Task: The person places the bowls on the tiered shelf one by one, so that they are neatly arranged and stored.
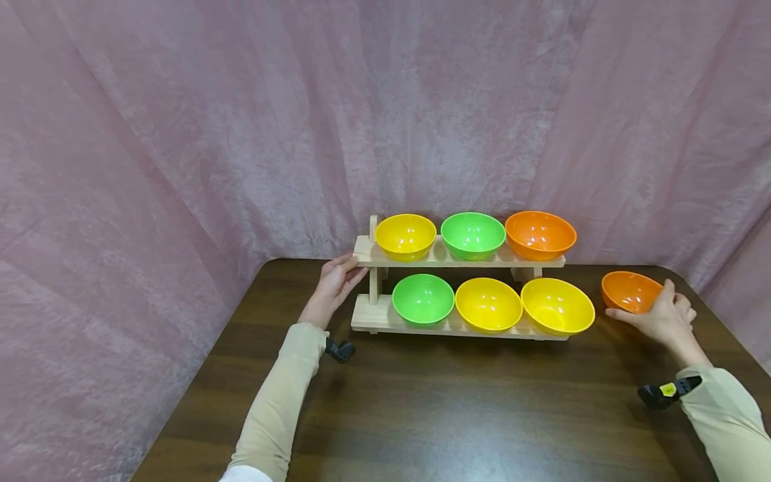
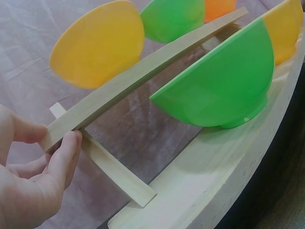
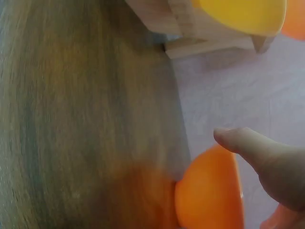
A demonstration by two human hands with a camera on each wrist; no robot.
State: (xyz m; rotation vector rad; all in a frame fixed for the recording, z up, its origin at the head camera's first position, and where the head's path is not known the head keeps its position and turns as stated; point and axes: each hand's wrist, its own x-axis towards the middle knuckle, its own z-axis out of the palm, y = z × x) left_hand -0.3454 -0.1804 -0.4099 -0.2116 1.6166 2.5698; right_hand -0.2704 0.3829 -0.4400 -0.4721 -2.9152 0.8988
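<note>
A two-tier wooden rack [image 1: 385,316] carries several bowls. The left hand [image 1: 338,284] pinches the left end of the upper board [image 2: 109,98], thumb and fingers on either side of the wood. Nearest to it are a yellow bowl [image 1: 406,238] on the upper board and a green bowl [image 2: 224,81] on the lower one. Right of the rack, the right hand [image 1: 665,318] holds an orange bowl [image 1: 629,293] by its side. Its thumb [image 3: 248,143] lies across the bowl's rim; its other fingers are mostly hidden in the right wrist view.
On the upper board stand another green bowl [image 1: 473,237] and another orange bowl [image 1: 540,235]. Two yellow bowls, a middle one [image 1: 488,306] and a right one [image 1: 557,307], sit on the lower board. A pink curtain [image 1: 301,120] hangs behind the dark wooden table [image 1: 421,408].
</note>
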